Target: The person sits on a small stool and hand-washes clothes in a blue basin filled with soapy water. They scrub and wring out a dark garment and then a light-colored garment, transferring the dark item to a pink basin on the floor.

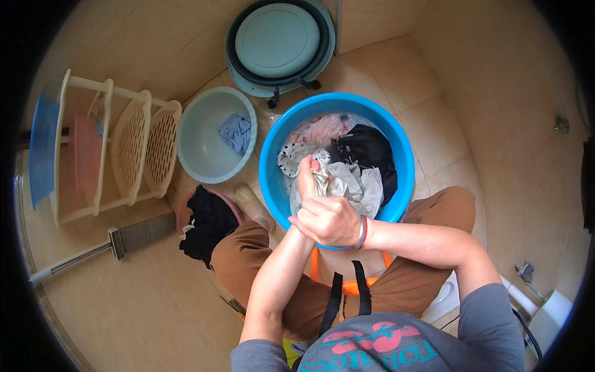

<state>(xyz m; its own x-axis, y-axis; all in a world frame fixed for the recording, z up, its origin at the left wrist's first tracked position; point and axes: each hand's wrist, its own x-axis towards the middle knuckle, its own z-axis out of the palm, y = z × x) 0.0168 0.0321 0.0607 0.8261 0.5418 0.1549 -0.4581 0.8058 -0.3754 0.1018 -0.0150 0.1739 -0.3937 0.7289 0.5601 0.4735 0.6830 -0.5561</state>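
My left hand (307,180) is over the blue basin (271,177), closed against a wet white garment (356,181). Close by, my right hand (333,218) is curled into a fist that crosses my left wrist; folds of the same garment run into it, though the palm is hidden. Under both hands the basin holds sudsy water and wet clothes. Among them are a black garment (370,149) on the right, a black-dotted white cloth (291,159) on the left and a pink cloth (319,129) at the far side.
Left of the blue basin stands a pale green basin (189,146) with a blue cloth (236,133). A pink basin (234,201) holds black clothing (207,226). Beyond are a folded basin (277,41), a cream rack (139,142) and a long-handled mop (139,235). Walls stand close by.
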